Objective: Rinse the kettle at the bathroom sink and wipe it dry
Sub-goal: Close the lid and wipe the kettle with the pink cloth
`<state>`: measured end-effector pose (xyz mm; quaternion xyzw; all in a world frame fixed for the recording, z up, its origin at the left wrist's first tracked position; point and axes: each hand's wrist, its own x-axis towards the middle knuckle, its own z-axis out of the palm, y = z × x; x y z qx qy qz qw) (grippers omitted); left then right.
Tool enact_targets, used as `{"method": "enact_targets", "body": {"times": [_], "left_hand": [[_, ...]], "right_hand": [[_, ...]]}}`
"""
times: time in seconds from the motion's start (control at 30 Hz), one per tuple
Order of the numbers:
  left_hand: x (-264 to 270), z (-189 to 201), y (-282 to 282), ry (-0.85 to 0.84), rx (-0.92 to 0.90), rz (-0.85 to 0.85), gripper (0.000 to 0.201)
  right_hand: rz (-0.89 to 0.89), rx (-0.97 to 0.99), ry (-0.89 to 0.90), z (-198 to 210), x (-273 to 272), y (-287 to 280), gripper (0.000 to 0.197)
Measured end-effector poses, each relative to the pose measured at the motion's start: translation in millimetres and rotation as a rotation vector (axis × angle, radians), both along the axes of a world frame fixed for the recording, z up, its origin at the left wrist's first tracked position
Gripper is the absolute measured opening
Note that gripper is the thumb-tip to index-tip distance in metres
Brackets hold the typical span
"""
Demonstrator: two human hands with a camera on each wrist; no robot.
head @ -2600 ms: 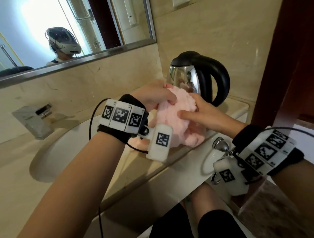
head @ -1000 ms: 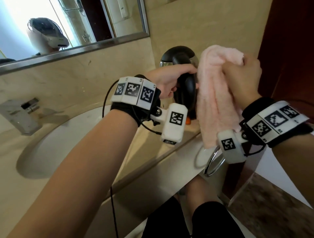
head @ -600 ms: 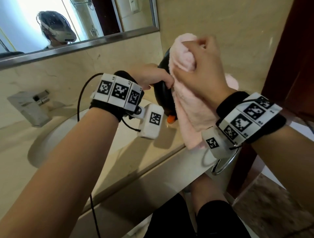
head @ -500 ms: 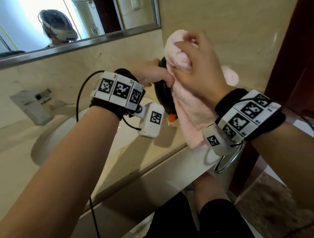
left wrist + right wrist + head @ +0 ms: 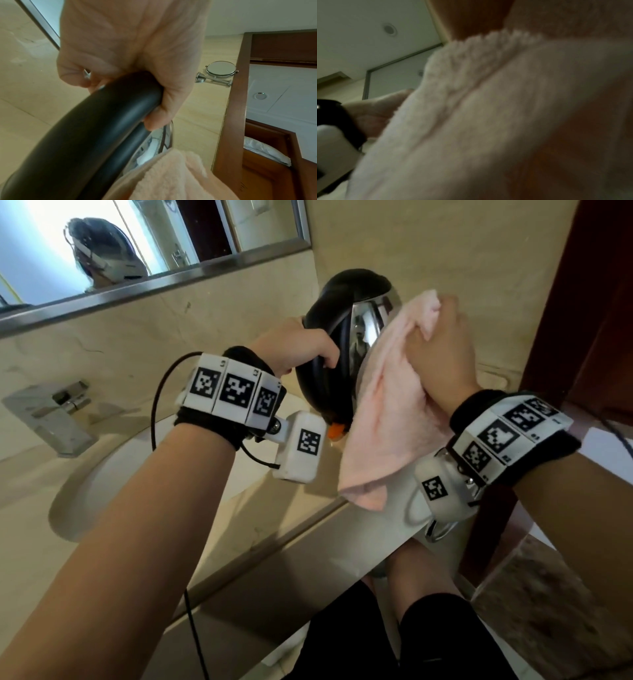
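Observation:
A steel kettle (image 5: 368, 323) with a black lid and black loop handle (image 5: 322, 364) is held up above the counter. My left hand (image 5: 301, 344) grips that handle, fingers wrapped round it, as the left wrist view shows with the handle (image 5: 96, 129) in my left hand (image 5: 130, 54). My right hand (image 5: 442, 350) presses a pink towel (image 5: 387, 412) against the kettle's shiny right side; the towel hangs down below the hand. In the right wrist view the towel (image 5: 471, 121) fills the picture and hides the fingers.
A white sink basin (image 5: 102, 474) with a chrome faucet (image 5: 51, 419) lies to the left in a beige counter (image 5: 260, 508). A mirror (image 5: 137, 244) runs along the wall. A brown door frame (image 5: 582, 302) stands right. A chrome towel ring (image 5: 435, 529) hangs under the counter edge.
The right hand has slid the towel from the kettle's top down and to the right side, baring the black lid and steel body. The left hand keeps hold of the handle.

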<state>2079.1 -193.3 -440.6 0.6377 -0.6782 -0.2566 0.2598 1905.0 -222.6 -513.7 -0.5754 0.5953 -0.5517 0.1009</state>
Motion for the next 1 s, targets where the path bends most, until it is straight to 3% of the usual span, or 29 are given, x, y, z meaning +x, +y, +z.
{"method": "enact_targets", "body": {"times": [0.07,0.3,0.57,0.67,0.77,0.87,1.0], "left_hand": [[-1,2,3,-0.016,0.006,-0.005,0.01],[-7,3,8,-0.008,-0.004,0.006,0.019],[-8,5,14,-0.016,-0.021,0.047,0.018],[-6,6,12,-0.039,0.005,0.041,0.014],[-4,8,10,-0.065,0.015,0.059,0.011],[-4,7,8,-0.077,0.025,0.056,0.008],[-4,5,6,-0.07,0.0,0.062,0.012]], "right_hand": [[0.018,-0.001,0.01,-7,2,5,0.045],[0.119,-0.355,0.379,-4,49,33,0.048],[-0.032,-0.257,0.285,21,40,6,0.051],[-0.019,-0.182,0.204,28,18,-6,0.031],[0.021,0.01,0.039,21,-1,-18,0.01],[0.027,0.208,-0.058,-2,-11,-22,0.032],[0.017,0.403,0.006,-26,-17,-22,0.035]]}}
